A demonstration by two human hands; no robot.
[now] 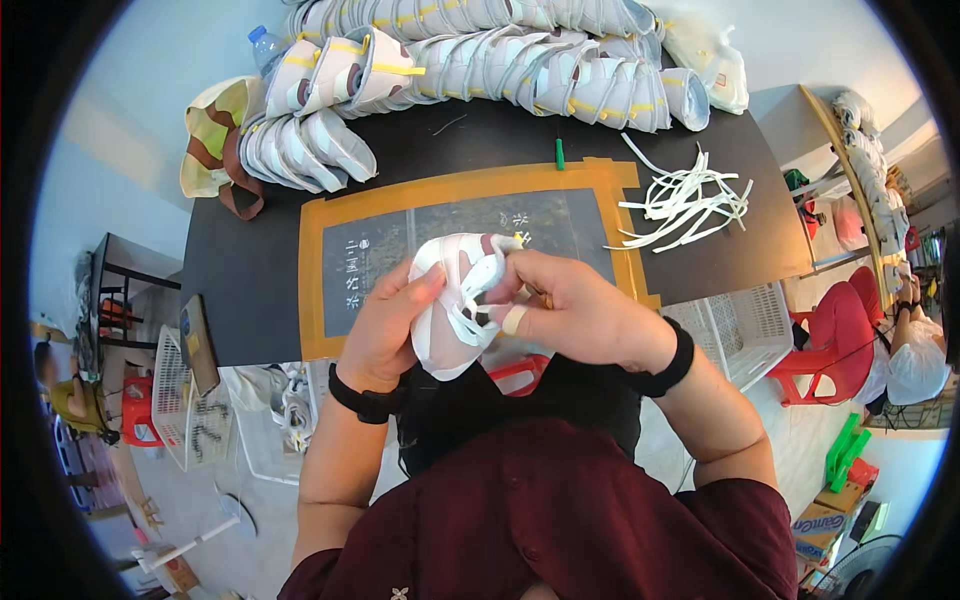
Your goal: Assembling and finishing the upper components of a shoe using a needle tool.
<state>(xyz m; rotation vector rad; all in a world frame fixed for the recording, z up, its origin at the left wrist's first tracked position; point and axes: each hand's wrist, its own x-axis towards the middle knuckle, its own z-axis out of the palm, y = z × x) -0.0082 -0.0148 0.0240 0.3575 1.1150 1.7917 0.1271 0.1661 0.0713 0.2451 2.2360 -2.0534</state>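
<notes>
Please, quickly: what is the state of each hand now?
Left hand: closed, holding the shoe upper.
Right hand: fingers bent at the white lace; whether they grip it cannot be told.

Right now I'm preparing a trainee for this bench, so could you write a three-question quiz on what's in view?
1. True or false: on the black table, the loose white laces lie toward the right end.
2. What colour is the small tool near the far edge of the tape frame? A) red B) green C) blue
3. Fill in: the left hand holds a ____, and the right hand is at its lace.

Key: 1. True. 2. B. 3. Shoe upper.
</notes>
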